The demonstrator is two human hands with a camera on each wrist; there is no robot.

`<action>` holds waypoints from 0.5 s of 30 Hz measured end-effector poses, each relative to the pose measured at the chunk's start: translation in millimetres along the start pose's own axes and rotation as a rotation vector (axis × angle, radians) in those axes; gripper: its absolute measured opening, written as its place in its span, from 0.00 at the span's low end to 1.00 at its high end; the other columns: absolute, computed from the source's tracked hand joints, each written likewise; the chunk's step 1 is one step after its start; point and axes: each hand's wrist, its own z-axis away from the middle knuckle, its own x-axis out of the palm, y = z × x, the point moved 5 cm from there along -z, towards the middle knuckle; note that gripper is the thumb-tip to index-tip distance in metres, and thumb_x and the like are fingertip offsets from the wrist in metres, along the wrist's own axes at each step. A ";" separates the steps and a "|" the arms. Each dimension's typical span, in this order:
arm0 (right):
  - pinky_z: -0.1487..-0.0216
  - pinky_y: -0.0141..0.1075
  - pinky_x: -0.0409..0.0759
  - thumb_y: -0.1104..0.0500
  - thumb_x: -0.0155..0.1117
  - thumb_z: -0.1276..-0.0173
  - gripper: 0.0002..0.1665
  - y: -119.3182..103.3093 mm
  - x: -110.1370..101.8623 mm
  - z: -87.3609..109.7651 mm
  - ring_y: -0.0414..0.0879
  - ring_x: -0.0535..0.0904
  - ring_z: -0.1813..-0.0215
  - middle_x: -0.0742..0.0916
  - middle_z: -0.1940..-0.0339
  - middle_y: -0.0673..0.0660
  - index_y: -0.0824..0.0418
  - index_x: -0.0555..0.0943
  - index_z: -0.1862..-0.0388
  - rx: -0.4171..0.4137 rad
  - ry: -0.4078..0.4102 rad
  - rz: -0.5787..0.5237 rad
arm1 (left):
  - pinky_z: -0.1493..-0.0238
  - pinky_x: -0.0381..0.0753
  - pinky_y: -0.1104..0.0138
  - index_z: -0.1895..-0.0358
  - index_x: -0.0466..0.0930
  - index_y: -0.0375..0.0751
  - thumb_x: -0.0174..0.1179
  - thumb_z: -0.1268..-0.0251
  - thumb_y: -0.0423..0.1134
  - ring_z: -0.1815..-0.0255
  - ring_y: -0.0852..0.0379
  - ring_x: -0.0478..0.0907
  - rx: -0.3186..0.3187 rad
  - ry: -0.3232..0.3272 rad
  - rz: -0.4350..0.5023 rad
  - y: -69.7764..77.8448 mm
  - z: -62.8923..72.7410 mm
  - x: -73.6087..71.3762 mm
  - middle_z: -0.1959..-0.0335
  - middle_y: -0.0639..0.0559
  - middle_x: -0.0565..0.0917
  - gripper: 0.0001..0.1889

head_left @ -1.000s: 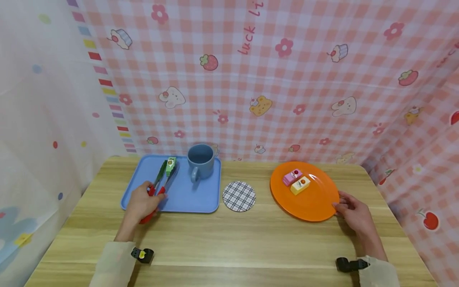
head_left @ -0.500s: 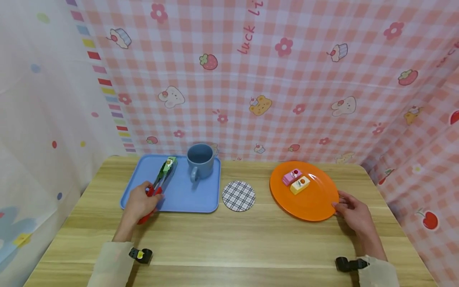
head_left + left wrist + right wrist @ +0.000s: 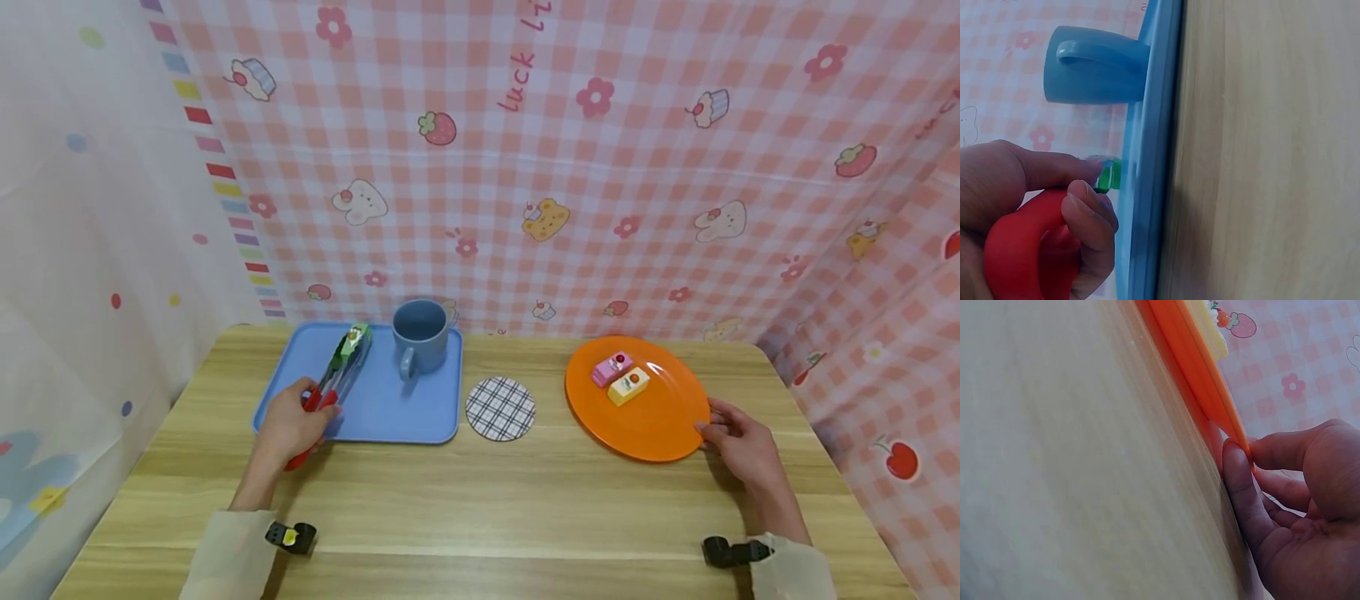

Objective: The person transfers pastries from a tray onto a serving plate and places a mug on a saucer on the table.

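Note:
My left hand (image 3: 291, 425) grips red-handled tongs (image 3: 330, 398) near the blue tray's front left corner. The tongs' dark tips are closed around a small green toy cake piece (image 3: 358, 335) at the tray's back. Whether the cake piece is off the tray I cannot tell. In the left wrist view, fingers and thumb wrap the red handle (image 3: 1013, 250). My right hand (image 3: 742, 446) pinches the right rim of an orange plate (image 3: 663, 429). Pink (image 3: 611, 369) and yellow (image 3: 628, 387) cake pieces lie on that plate. In the right wrist view, the pinched rim (image 3: 1235, 428) sits slightly above the table.
On the blue tray (image 3: 408, 421), a blue-grey mug (image 3: 422, 337) stands right of the cake piece, handle toward me. A round checked coaster (image 3: 501, 408) lies on the wooden table (image 3: 510, 508) between tray and plate. A patterned cloth (image 3: 495, 183) rises behind the table.
The tongs' arms have come together around the green cake piece, which has tilted slightly. My left hand has shifted a little left. The right hand and plate keep their place.

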 end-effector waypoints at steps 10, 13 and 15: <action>0.56 0.27 0.85 0.59 0.59 0.22 0.36 -0.9 0.5 -0.2 0.32 0.81 0.59 0.78 0.40 0.61 0.63 0.61 0.19 -0.001 0.001 -0.003 | 0.82 0.79 0.62 0.39 0.69 0.33 0.60 0.31 0.39 0.85 0.54 0.78 0.018 0.021 0.036 5.0 3.3 -2.6 0.67 0.38 0.79 0.22; 0.56 0.27 0.85 0.60 0.59 0.22 0.36 -1.4 0.5 0.4 0.32 0.81 0.59 0.78 0.40 0.61 0.64 0.60 0.19 -0.006 0.002 0.000 | 0.82 0.79 0.62 0.39 0.69 0.34 0.60 0.30 0.39 0.85 0.54 0.77 0.025 0.023 0.047 7.7 4.5 -3.4 0.66 0.38 0.79 0.21; 0.56 0.27 0.85 0.60 0.59 0.22 0.37 -1.4 0.5 0.7 0.32 0.81 0.59 0.79 0.41 0.61 0.64 0.60 0.19 -0.008 0.002 0.001 | 0.82 0.79 0.62 0.39 0.69 0.34 0.60 0.29 0.39 0.85 0.53 0.77 0.033 0.026 0.050 10.1 5.3 -4.1 0.66 0.38 0.79 0.21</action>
